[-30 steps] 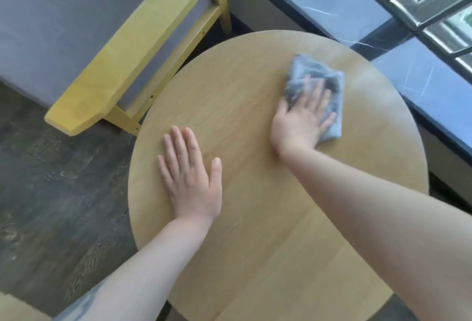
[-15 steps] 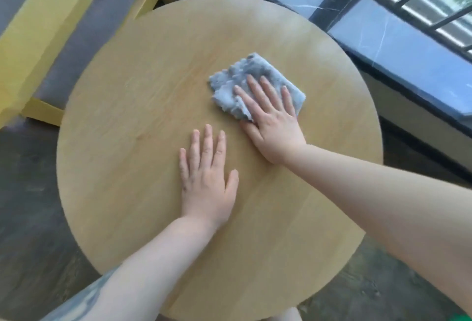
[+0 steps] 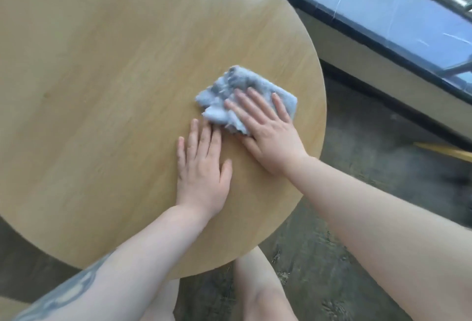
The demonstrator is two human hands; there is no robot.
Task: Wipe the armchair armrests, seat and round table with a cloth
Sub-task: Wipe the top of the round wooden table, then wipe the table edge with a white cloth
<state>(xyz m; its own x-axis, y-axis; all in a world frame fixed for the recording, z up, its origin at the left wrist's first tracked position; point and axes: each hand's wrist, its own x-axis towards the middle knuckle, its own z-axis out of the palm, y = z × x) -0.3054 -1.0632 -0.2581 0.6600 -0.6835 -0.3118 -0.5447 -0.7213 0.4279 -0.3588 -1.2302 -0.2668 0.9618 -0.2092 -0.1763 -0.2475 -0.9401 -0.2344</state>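
Both forearms reach forward, left hand (image 3: 201,167) and right hand (image 3: 268,136) flat, fingers straight.

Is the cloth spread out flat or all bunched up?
Bunched up. The cloth shows lumpy folds under the flat right hand on the table.

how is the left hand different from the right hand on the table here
The right hand presses flat on the grey-blue cloth; the left hand rests on the bare round table. The right hand sits nearer the table's right edge and points up and to the left; the left hand lies nearer the person and points straight ahead. Both lie palm down with straight fingers.
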